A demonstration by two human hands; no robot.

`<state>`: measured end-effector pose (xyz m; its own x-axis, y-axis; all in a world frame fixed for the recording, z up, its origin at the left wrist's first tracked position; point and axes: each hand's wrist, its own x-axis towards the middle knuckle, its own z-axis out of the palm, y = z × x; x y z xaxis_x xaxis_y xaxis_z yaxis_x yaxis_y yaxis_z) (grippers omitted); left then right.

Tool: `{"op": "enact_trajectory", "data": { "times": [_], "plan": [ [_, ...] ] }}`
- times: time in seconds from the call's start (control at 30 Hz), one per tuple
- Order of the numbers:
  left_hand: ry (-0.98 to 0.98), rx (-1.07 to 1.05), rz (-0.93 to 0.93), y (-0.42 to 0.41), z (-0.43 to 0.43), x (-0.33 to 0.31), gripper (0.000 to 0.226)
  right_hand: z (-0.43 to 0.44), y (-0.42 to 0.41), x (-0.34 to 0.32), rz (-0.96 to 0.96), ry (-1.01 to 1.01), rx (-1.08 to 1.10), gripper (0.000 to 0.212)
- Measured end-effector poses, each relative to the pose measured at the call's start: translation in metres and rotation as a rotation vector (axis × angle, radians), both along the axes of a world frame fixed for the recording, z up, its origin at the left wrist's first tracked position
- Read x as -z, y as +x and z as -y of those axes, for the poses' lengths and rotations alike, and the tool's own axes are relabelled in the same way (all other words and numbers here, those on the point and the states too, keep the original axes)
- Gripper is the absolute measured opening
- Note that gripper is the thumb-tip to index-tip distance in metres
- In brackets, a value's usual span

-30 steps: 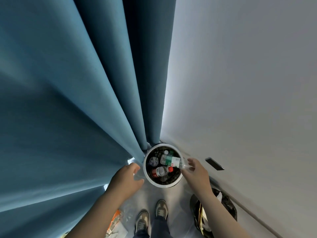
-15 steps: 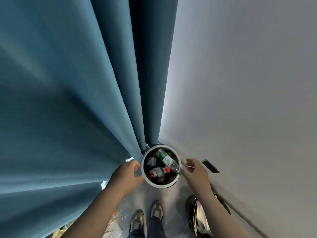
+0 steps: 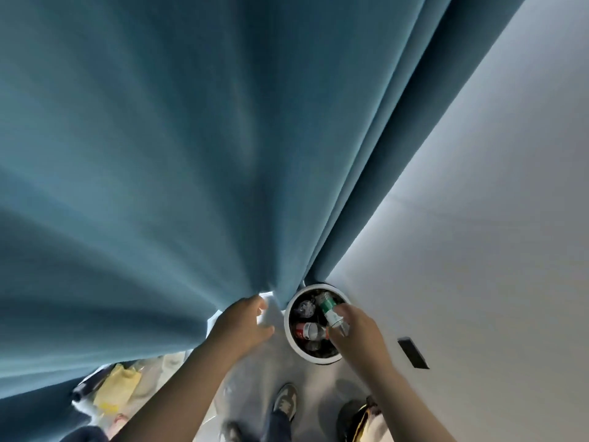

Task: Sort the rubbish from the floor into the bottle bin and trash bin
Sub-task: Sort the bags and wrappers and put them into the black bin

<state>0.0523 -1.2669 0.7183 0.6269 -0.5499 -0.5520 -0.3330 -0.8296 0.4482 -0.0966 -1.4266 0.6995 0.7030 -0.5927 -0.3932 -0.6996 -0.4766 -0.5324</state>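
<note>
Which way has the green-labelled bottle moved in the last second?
Yes. Measured against the white bin, the green-labelled bottle swung its held end from the right rim inward.

forearms (image 3: 178, 387): bare | trousers (image 3: 278, 425): dark blue, long | shoes (image 3: 286, 401): grey-brown sneakers, pale soles, blurred

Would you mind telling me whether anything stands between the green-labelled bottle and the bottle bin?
Nothing visible does: the right hand holds the green-labelled bottle over the open bottle bin; the curtain hangs beside its rim.

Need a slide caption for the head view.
Right hand grips a green-labelled bottle over the white bottle bin, beside the blue curtain.
</note>
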Motion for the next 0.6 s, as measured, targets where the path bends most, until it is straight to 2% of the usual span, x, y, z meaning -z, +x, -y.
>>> {"op": "enact_trajectory", "data": {
  "times": [0.2, 0.6],
  "plan": [
    [-0.026, -0.145, 0.03, 0.0, -0.065, -0.026, 0.042, -0.045, 0.04, -0.033, 0.012, -0.057, -0.225, 0.035],
    [-0.064, -0.517, 0.07, -0.03, -0.238, -0.065, 0.039, -0.193, 0.094, -0.078, 0.058, -0.079, -0.727, 0.044]
  ]
}}
